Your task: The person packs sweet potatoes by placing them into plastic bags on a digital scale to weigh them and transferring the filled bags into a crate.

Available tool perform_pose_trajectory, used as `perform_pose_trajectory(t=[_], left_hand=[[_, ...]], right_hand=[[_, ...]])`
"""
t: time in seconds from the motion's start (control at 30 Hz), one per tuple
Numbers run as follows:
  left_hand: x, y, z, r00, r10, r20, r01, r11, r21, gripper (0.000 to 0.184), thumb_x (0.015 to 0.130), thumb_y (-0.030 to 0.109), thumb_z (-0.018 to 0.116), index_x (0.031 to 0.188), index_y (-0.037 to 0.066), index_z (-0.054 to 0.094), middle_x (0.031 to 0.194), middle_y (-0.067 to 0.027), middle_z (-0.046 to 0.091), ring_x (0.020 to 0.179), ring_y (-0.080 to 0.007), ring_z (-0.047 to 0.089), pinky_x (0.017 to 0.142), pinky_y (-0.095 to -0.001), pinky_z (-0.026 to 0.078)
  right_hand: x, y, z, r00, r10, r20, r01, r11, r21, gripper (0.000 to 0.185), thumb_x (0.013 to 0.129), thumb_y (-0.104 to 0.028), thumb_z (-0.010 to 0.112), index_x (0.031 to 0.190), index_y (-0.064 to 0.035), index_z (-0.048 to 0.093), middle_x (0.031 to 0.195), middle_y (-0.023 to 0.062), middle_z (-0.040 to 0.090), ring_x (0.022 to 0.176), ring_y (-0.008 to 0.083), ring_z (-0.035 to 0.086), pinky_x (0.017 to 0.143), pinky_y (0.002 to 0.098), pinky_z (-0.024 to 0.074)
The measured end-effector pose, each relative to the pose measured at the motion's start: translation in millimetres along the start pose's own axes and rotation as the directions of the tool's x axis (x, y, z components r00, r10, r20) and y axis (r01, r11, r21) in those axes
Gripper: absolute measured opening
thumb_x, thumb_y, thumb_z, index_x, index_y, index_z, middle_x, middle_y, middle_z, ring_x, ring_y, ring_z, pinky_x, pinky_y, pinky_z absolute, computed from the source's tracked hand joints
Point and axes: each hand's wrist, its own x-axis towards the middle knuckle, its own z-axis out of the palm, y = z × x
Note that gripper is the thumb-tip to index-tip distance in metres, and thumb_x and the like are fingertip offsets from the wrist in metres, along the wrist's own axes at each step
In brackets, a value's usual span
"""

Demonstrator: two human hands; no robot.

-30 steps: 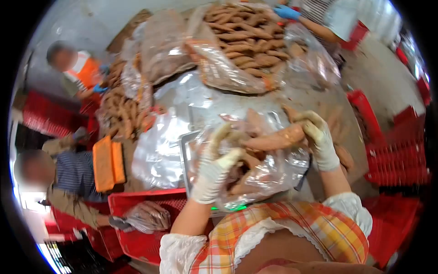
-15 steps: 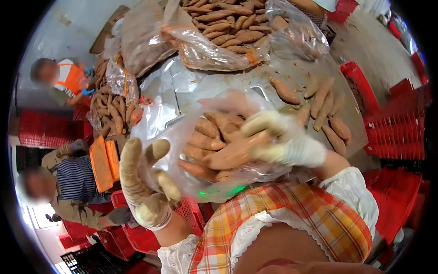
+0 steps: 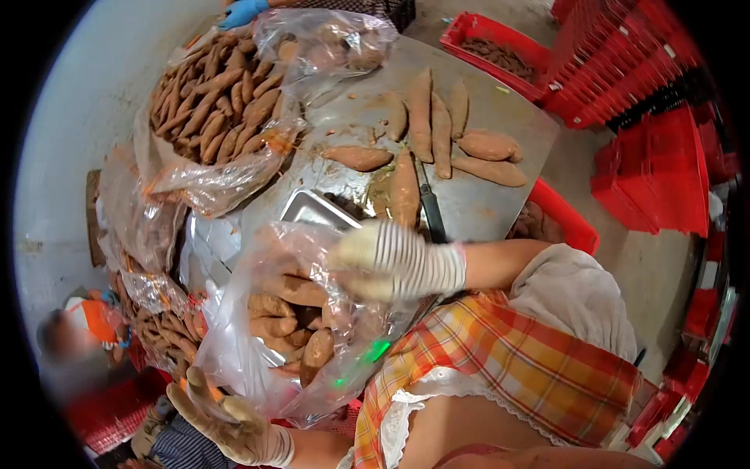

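Note:
A clear plastic bag (image 3: 269, 395) stands open in front of me with several sweet potatoes (image 3: 316, 356) inside, and green lit digits show through its lower edge. My left hand (image 3: 226, 418), in a pale glove, is at the bag's lower left side, its fingers spread. My right hand (image 3: 398, 262), also gloved, lies over the bag's upper right side; its fingertips are blurred and partly behind plastic, so anything in them is hidden. Beyond the bag is a metal tray (image 3: 320, 211). A black-handled knife (image 3: 430, 207) lies just past my right hand, beside loose sweet potatoes (image 3: 441, 133).
A large open bag of sweet potatoes (image 3: 215, 184) is at the back left. Red crates (image 3: 652, 176) stand at the right, and a red bin (image 3: 500, 59) is beyond the table (image 3: 375, 86). Other people are at the left and a blue-gloved hand (image 3: 244, 12) is at the top.
The view has turned right. My right hand has let go of the sweet potato it held, which is no longer between its fingers. My left hand has gone lower beside the bag.

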Motion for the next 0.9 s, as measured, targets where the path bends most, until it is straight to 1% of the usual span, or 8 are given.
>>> perform_pose_trajectory(t=[0.07, 0.13, 0.27, 0.33, 0.47, 0.53, 0.7, 0.9], left_hand=[[1.5, -3.2, 4.8, 0.996, -0.031, -0.083, 0.021, 0.992, -0.124, 0.068, 0.089, 0.030, 0.058, 0.142, 0.003, 0.024, 0.138, -0.0113, 0.041, 0.116, -0.0281, 0.052, 0.091, -0.0269, 0.047], [3.7, 12.5, 9.0, 0.996, 0.003, 0.084, -0.002, 1.000, -0.008, 0.055, 0.096, 0.028, 0.045, 0.139, -0.002, 0.027, 0.141, -0.0167, 0.035, 0.120, -0.0298, 0.047, 0.100, -0.0387, 0.041], [13.3, 25.5, 28.0, 0.988, -0.147, 0.051, 0.156, 0.957, -0.245, 0.049, 0.096, 0.015, 0.046, 0.136, -0.008, 0.030, 0.137, -0.0200, 0.038, 0.117, -0.0291, 0.048, 0.101, -0.0401, 0.037], [12.5, 18.4, 30.3, 0.988, 0.027, 0.153, -0.060, 0.974, 0.217, 0.052, 0.096, 0.022, 0.046, 0.137, -0.007, 0.030, 0.132, -0.0193, 0.043, 0.112, -0.0278, 0.052, 0.096, -0.0375, 0.041], [10.5, 17.0, 29.8, 0.987, 0.025, 0.156, -0.068, 0.959, 0.273, 0.058, 0.095, 0.032, 0.048, 0.135, -0.007, 0.033, 0.127, -0.0187, 0.045, 0.108, -0.0269, 0.054, 0.091, -0.0350, 0.044], [6.9, 16.1, 28.1, 0.987, 0.004, 0.158, -0.052, 0.953, 0.298, 0.060, 0.094, 0.035, 0.048, 0.134, -0.007, 0.034, 0.130, -0.0187, 0.044, 0.107, -0.0269, 0.055, 0.090, -0.0346, 0.045], [5.7, 11.9, 35.1, 0.974, -0.009, 0.227, -0.045, 0.971, 0.233, 0.056, 0.096, 0.029, 0.046, 0.138, -0.004, 0.028, 0.141, -0.0116, 0.036, 0.111, -0.0268, 0.052, 0.094, -0.0327, 0.043], [4.8, 9.8, 38.3, 0.948, -0.079, 0.309, 0.035, 0.989, 0.144, 0.053, 0.096, 0.022, 0.043, 0.140, -0.002, 0.025, 0.138, -0.0144, 0.038, 0.112, -0.0261, 0.052, 0.092, -0.0320, 0.044]], right_hand=[[-1.3, 26.6, -28.7, 0.963, 0.252, -0.092, -0.268, 0.919, -0.287, 0.036, 0.074, -0.012, 0.058, 0.109, -0.0025, 0.056, 0.094, 0.0161, 0.059, 0.087, 0.0322, 0.056, 0.075, 0.0404, 0.0469], [-23.7, 93.0, -42.6, 0.894, 0.445, 0.055, -0.361, 0.787, -0.500, 0.053, 0.067, -0.010, 0.061, 0.119, -0.0088, 0.052, 0.109, 0.0129, 0.057, 0.100, 0.0305, 0.053, 0.087, 0.0408, 0.0421], [-50.3, 118.1, -49.6, 0.903, 0.289, 0.319, 0.014, 0.721, -0.693, 0.063, 0.058, -0.015, 0.073, 0.118, -0.0149, 0.054, 0.116, 0.0055, 0.054, 0.111, 0.0274, 0.047, 0.098, 0.0449, 0.0308], [-47.9, 120.0, -49.3, 0.898, 0.259, 0.354, 0.063, 0.723, -0.688, 0.066, 0.054, -0.018, 0.077, 0.116, -0.0163, 0.055, 0.117, 0.0037, 0.053, 0.114, 0.0261, 0.045, 0.099, 0.0456, 0.0276], [-30.0, 125.8, -54.2, 0.815, 0.383, 0.435, -0.102, 0.834, -0.543, 0.072, 0.052, -0.018, 0.081, 0.118, -0.0132, 0.054, 0.115, 0.0089, 0.054, 0.114, 0.0279, 0.046, 0.101, 0.0455, 0.0289], [-26.6, 122.4, -54.5, 0.901, 0.393, 0.185, -0.391, 0.919, -0.052, 0.070, 0.056, -0.024, 0.081, 0.118, -0.0072, 0.053, 0.112, 0.0138, 0.055, 0.108, 0.0314, 0.051, 0.096, 0.0434, 0.0369], [-13.3, 79.3, -55.2, 0.844, 0.523, 0.120, -0.476, 0.624, 0.619, 0.073, 0.062, -0.016, 0.085, 0.122, -0.0051, 0.046, 0.114, 0.0048, 0.052, 0.108, 0.0141, 0.049, 0.095, 0.0299, 0.0396], [-17.0, 70.1, -58.0, 0.874, 0.473, 0.109, -0.439, 0.674, 0.595, 0.076, 0.060, -0.026, 0.086, 0.122, -0.0058, 0.047, 0.114, 0.0053, 0.053, 0.110, 0.0152, 0.048, 0.097, 0.0311, 0.0368]])
